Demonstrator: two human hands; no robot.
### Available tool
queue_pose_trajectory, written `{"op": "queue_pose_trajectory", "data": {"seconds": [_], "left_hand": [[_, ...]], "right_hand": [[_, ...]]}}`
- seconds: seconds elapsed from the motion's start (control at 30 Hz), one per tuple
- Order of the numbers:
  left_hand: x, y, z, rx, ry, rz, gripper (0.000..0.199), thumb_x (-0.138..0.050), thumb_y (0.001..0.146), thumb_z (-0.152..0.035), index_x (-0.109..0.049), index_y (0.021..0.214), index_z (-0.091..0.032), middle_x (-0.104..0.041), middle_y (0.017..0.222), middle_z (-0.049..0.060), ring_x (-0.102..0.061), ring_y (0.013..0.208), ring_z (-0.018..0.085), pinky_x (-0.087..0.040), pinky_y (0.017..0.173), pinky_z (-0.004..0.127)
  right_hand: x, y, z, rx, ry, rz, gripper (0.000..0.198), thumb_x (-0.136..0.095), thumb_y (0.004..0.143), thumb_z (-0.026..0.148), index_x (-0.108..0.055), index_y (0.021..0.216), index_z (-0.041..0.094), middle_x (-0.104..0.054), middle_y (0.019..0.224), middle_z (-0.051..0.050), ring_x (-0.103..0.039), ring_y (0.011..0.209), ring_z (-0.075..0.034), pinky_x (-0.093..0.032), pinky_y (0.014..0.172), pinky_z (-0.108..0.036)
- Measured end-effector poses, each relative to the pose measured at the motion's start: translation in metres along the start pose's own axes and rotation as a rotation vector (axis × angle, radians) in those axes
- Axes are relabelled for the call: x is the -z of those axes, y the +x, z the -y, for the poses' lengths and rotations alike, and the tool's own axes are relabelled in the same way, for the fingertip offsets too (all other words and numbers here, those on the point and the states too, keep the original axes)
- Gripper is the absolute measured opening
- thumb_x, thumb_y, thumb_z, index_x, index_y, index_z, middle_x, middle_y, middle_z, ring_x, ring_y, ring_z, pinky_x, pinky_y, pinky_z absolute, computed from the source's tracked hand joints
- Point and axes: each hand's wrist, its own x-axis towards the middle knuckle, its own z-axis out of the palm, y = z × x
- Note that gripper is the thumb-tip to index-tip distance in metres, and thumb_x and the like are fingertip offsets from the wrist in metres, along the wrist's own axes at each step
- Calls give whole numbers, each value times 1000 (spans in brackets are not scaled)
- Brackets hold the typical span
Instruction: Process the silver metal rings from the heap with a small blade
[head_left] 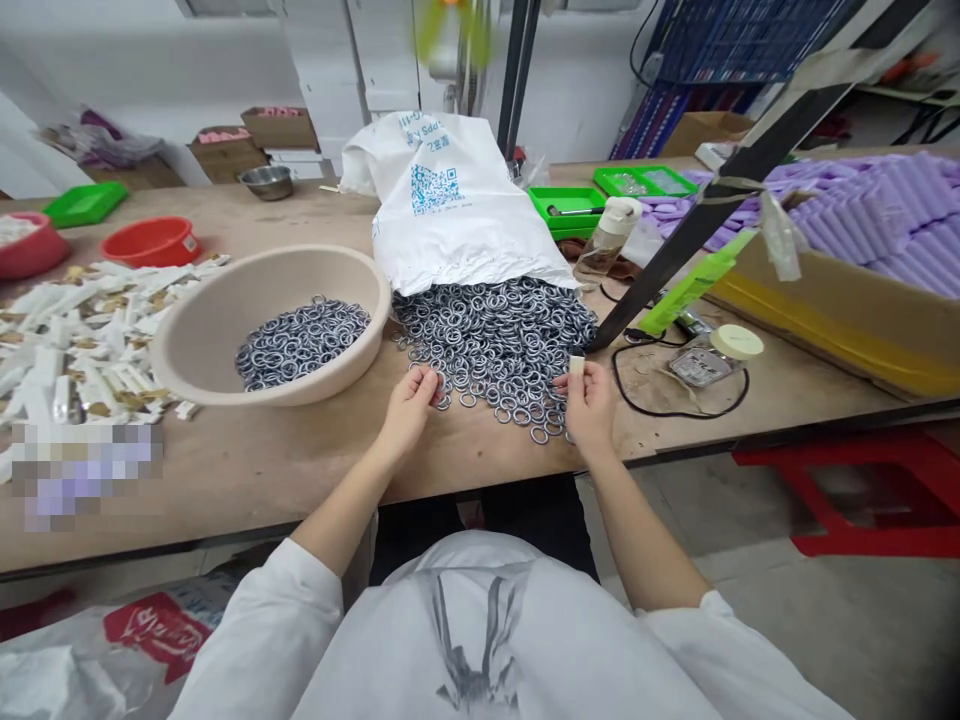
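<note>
A heap of grey metal-looking rings [502, 330] spills over the table from the mouth of a white printed sack [465, 210]. At the near left edge of the heap, my left hand [411, 402] is closed in a pinch, with a grey ring [441, 384] at its fingertips. My right hand [591, 402] is closed round a small cream block with a dark top [577, 364], beside the heap's right edge. More of the same rings lie in a large beige basin [187, 335], left of my left hand.
A slanted dark metal post [660, 250] rises just beyond my right hand. Right of it are a lidded jar [709, 360], a black cable [637, 405] and a carton of purple pieces [810, 310]. White pieces [82, 340] cover the table's left side near a red bowl [150, 242].
</note>
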Motion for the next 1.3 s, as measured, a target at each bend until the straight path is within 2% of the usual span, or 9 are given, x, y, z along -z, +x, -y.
{"op": "queue_pose_trajectory", "data": {"seconds": [0.1, 0.2, 0.27, 0.4, 0.6, 0.73, 0.93, 1.2, 1.3], "left_hand": [[-17, -18, -11, 129, -274, 25, 53, -67, 80, -65, -49, 83, -15, -47, 74, 1, -44, 64, 10, -38, 60, 21], [-30, -33, -14, 197, -362, 33, 57, -72, 75, -65, -50, 79, -14, -46, 71, 1, -42, 61, 8, -36, 56, 19], [-35, -41, -11, 225, -396, 35, 59, -75, 72, -66, -51, 79, -13, -46, 69, 0, -41, 61, 8, -35, 56, 19], [-44, -52, 1, 285, -453, 13, 65, -75, 68, -71, -54, 88, -14, -46, 67, 0, -41, 59, 9, -35, 53, 20], [-51, -64, 3, 318, -473, -1, 63, -70, 71, -74, -46, 77, -16, -40, 60, -2, -34, 52, 8, -30, 49, 22], [-49, -67, -9, 302, -532, 21, 60, -70, 77, -68, -40, 71, -16, -36, 57, -3, -32, 51, 8, -30, 51, 23], [-47, -69, -20, 331, -622, -8, 61, -77, 70, -63, -38, 71, -16, -34, 53, -4, -31, 49, 7, -27, 50, 22], [-47, -70, -25, 338, -585, 7, 64, -73, 73, -66, -33, 68, -17, -32, 53, -4, -31, 50, 7, -29, 51, 22], [-45, -75, -27, 310, -582, 85, 61, -71, 77, -65, -35, 68, -16, -31, 53, -3, -30, 50, 8, -29, 52, 23]], "right_hand": [[-24, -18, 30, 9, 138, 201, 42, -45, 103, 58, -48, 119, 20, -57, 82, -1, -56, 65, -21, -47, 56, -29], [-46, -34, 57, 68, 277, 392, 40, -51, 104, 58, -62, 117, 21, -61, 105, -5, -60, 93, -25, -50, 83, -35], [-56, -40, 68, 80, 403, 499, 40, -61, 103, 58, -64, 118, 21, -62, 110, -5, -59, 99, -26, -49, 88, -36], [-67, -46, 74, -59, 643, 694, 38, -73, 99, 55, -64, 110, 19, -62, 80, -1, -61, 67, -22, -52, 63, -31], [-77, -50, 71, -208, 658, 679, 57, -65, 93, 78, -57, 94, 22, -56, 65, 1, -55, 50, -22, -49, 47, -30], [-64, -44, 70, -111, 550, 571, 61, -61, 95, 81, -60, 85, 21, -57, 77, -2, -55, 70, -22, -46, 63, -29], [-36, -48, 83, 251, 159, 661, 61, -36, 111, 71, -62, 86, 21, -58, 78, -3, -55, 71, -24, -38, 66, -32], [-34, -49, 90, 433, 115, 610, 57, -35, 116, 60, -57, 80, 21, -56, 74, 1, -54, 66, -19, -34, 60, -31], [-36, -43, 81, 394, 105, 613, 58, -37, 115, 60, -53, 76, 21, -52, 70, 1, -51, 63, -18, -31, 58, -31]]}}
